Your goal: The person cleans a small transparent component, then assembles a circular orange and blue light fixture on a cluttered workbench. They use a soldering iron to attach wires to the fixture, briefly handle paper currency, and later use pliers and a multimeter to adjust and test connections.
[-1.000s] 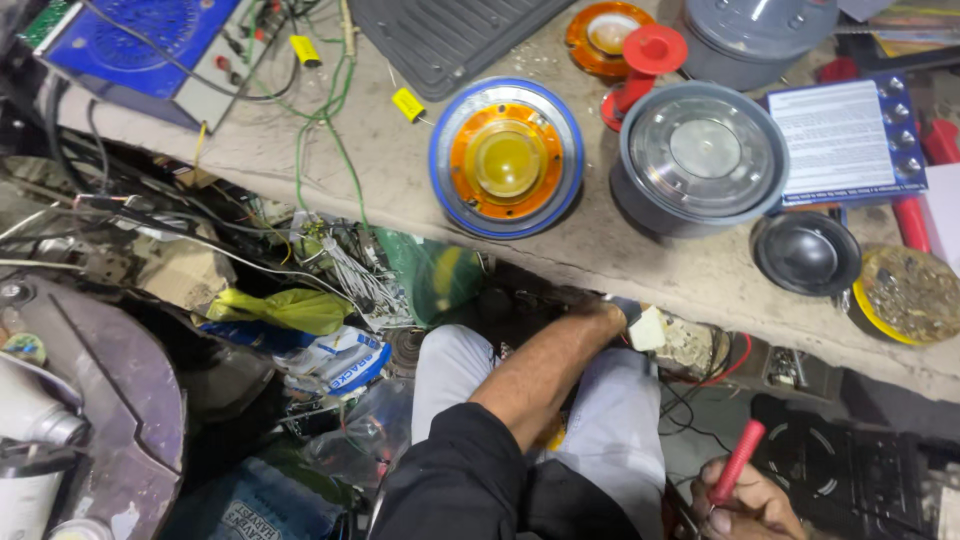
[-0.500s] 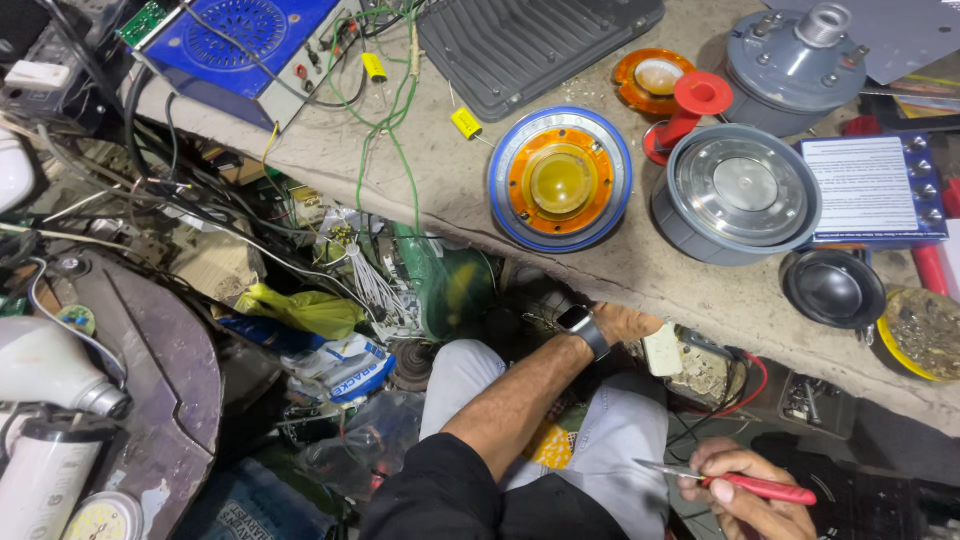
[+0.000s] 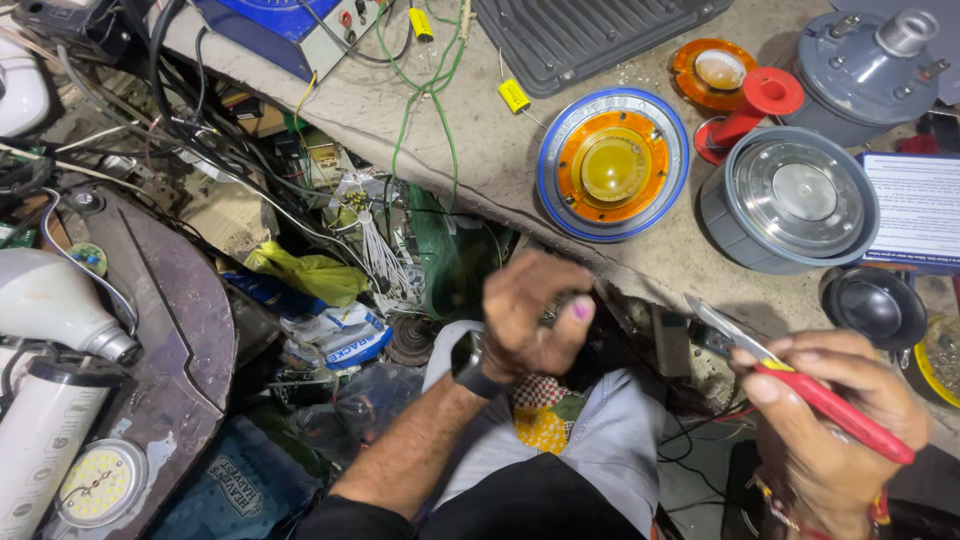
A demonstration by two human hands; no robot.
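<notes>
The right hand (image 3: 835,420) is pinching a pair of red-handled metal cutters (image 3: 800,380) between thumb and fingers — blades pointing up and left, toward the bench edge. The left hand (image 3: 530,315) is curling closed around something small and dark, blurred beyond telling, above the lap in grey trousers (image 3: 610,440). Farther off on the worn concrete bench (image 3: 440,130) are lying a round blue-rimmed orange speaker diaphragm (image 3: 612,165) and, to its right, a grey metal speaker driver (image 3: 790,200).

Seen from above, a left hand (image 3: 530,315) is curled around a small dark part, blurred, above the person's lap. The right hand (image 3: 835,420) holds red-handled pliers (image 3: 800,385), tips toward a cluttered workbench (image 3: 480,150) bearing an orange-and-blue round speaker driver (image 3: 612,165).
</notes>
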